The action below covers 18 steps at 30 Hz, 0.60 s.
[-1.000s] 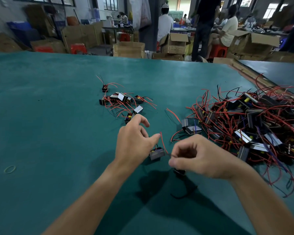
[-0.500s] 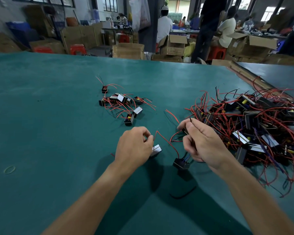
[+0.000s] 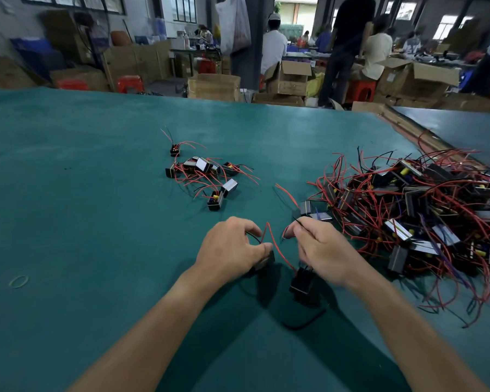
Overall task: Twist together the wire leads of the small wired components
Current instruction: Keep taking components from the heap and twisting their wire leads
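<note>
Red wire (image 3: 275,247) arcs between the hands at lower centre. The left hand (image 3: 229,250) curls round a small black part (image 3: 265,261). The right hand (image 3: 323,250) pinches thin leads (image 3: 299,222), with a second part (image 3: 301,282) just below it.

matt green table (image 3: 96,222), glossy component (image 3: 300,285)

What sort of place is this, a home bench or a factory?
Most likely a small electronics assembly factory: a heap of wired components on a broad green worktable, stacked cardboard boxes behind it, and other workers seated on red stools beyond.
</note>
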Tool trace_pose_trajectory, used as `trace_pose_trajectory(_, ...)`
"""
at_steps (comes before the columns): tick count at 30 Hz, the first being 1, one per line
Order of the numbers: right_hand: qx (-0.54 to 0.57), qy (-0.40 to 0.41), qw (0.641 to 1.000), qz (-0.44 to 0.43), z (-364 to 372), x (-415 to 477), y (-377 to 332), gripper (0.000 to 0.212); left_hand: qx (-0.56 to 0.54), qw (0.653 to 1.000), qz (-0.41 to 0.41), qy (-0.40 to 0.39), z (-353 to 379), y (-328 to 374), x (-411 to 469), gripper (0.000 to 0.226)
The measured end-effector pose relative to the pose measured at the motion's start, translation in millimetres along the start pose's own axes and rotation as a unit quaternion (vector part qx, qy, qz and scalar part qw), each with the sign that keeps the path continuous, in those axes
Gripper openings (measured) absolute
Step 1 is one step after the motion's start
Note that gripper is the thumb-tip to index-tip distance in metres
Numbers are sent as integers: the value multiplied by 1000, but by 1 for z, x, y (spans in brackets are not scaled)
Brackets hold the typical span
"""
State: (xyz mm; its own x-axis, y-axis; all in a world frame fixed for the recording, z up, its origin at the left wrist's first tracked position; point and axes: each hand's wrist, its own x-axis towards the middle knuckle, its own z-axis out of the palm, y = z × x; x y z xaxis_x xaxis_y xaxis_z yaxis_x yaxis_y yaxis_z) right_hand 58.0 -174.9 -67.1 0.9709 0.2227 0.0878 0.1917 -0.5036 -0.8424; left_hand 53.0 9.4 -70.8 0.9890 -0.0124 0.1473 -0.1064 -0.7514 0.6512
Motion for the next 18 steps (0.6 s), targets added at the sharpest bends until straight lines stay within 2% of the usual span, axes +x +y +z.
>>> trace_pose_trajectory(5, 9, 25, 999, -37, 1, 1, 1, 28, -7, 998, 63, 3, 1, -3, -2, 6)
trace_pose_trajectory(9, 29, 55, 996, -69, 0, 1, -2, 21, -34, 992, 119, 13, 0, -1, -3, 12)
trace_pose_trajectory(13, 35, 55, 996, -58, 3, 2, 1, 16, -32, 985, 164, 30, -2, 0, -5, 21)
trace_pose_trajectory(18, -9, 35, 995, -96, 5, 0, 5, 11, -38, 977, 209, -1, 0, 3, -6, 23)
